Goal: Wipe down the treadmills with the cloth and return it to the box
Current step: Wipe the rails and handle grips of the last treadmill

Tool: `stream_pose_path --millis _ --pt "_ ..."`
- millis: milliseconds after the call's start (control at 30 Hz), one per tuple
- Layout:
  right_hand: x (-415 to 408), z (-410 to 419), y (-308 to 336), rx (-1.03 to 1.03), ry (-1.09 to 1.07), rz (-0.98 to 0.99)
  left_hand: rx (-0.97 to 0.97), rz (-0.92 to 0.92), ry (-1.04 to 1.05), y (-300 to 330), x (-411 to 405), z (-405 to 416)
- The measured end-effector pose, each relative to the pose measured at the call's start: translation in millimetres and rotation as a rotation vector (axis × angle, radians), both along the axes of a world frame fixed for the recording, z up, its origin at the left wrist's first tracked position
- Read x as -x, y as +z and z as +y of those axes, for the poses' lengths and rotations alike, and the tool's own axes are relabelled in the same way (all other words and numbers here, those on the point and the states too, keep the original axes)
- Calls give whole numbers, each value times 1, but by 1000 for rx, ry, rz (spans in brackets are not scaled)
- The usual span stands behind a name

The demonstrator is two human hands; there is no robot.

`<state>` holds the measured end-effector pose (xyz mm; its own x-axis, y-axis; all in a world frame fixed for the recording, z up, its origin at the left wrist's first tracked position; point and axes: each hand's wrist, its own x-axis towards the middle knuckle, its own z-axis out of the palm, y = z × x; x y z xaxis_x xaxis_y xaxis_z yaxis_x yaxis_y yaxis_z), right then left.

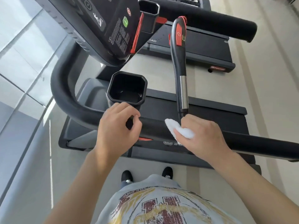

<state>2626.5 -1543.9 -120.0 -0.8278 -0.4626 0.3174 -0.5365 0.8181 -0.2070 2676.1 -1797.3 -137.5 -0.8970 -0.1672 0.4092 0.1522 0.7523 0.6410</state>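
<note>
Cloth (179,130) pinched in right hand (203,136) on the handrail (153,125); left hand (116,128) grips it beside the cupholder (127,88).

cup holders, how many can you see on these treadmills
2. One cup holder sits just above the left hand on the near treadmill; a second cup holder is at the top by the far console. Others may be hidden.

Bright, even daylight comes from ten o'clock; glare washes the floor (32,110) there. Wide-angle bending at edges; shirt (161,206) blurred.
</note>
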Motion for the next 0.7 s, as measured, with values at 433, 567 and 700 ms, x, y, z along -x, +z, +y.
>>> stream_pose_path --millis 433,567,700 --pt "32 67 -16 166 -96 48 187 -250 -62 -6 42 80" --pt "63 41 -22 136 13 -73 152 -308 3 -2 52 87" --pt "99 24 -14 193 51 -179 161 -327 40 -1 62 91"
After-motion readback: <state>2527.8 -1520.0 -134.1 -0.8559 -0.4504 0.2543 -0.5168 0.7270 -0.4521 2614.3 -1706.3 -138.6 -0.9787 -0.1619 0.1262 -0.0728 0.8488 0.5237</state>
